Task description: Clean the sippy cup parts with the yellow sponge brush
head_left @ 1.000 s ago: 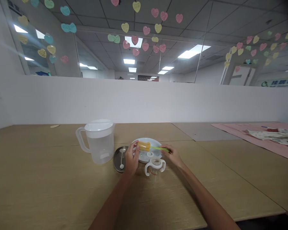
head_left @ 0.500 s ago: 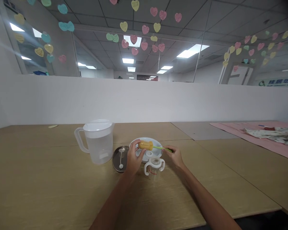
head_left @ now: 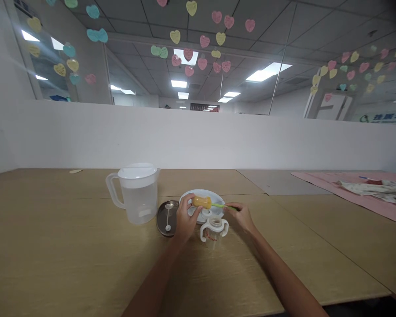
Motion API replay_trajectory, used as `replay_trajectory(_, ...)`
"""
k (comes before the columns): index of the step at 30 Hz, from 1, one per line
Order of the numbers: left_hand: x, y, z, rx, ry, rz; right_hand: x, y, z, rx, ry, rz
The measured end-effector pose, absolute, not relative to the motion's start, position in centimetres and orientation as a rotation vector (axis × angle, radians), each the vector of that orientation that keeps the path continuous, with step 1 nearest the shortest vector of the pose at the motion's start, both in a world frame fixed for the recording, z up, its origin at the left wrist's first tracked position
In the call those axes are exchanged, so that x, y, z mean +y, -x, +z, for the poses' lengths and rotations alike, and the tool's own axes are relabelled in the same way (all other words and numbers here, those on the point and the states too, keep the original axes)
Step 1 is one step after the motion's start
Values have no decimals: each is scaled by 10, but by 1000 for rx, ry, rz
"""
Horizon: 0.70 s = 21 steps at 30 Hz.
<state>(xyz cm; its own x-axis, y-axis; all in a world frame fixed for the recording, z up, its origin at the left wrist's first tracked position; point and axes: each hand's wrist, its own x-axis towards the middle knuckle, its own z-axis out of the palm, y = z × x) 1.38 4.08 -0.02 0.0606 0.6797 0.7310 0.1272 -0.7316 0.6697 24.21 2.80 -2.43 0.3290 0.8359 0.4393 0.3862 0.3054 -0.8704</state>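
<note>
A bottle brush with a yellow sponge head (head_left: 201, 202) and a thin green handle lies level over a white plate (head_left: 214, 197). My right hand (head_left: 240, 216) pinches the handle's end. My left hand (head_left: 185, 220) touches the sponge head with its fingertips. Just in front of the plate stands a clear baby bottle (head_left: 213, 230) with white side handles and no cap. A small white ring lies on the plate by the bottle.
A clear plastic jug (head_left: 137, 192) of water with a white lid stands to the left. Between it and the plate lies a round metal dish (head_left: 165, 219) with a white straw part. A pink cloth (head_left: 363, 193) with crumpled fabric covers the far right. A white partition runs behind the wooden table (head_left: 69, 246).
The brush and both hands have shifted slightly right and nearer the bottle. My left fingers have stayed on the sponge head.
</note>
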Motion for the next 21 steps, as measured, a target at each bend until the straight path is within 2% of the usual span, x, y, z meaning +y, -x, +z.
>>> replay_trajectory(21,43,-16,-1,751,-1858,1666,22,-238,-14,-1121,1230,581)
